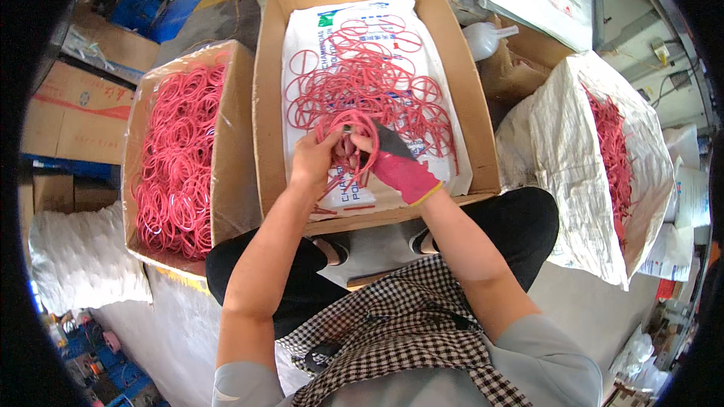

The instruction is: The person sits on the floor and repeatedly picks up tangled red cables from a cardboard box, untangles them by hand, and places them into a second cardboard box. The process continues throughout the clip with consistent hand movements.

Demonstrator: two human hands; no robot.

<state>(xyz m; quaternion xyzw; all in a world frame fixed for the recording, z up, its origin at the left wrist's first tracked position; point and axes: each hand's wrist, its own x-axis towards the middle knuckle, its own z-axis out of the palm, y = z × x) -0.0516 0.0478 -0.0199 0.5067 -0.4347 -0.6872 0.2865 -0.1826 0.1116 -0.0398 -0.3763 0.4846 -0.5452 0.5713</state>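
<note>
Above the near part of a cardboard box (379, 216), both my hands meet around a bunch of red rings (367, 124). My bare left hand (317, 152) grips the bunch from the left with thumb and fingers. On my right hand (390, 158) is a pink and dark grey glove that leaves some fingertips bare; it closes on the same bunch from the right. Many loose red rings (362, 76), several with crossbars, lie beyond my hands on a white printed sack (308, 20) lining the box. Short red strips (359, 208) lie near the box's front edge.
At left stands a cardboard box (233, 141) heaped with red rings (184, 141). A white woven sack (571, 181) at right holds red scraps (613, 164). A translucent plastic bottle (481, 41) lies behind, near another carton (526, 68). My knees flank the middle box's near end.
</note>
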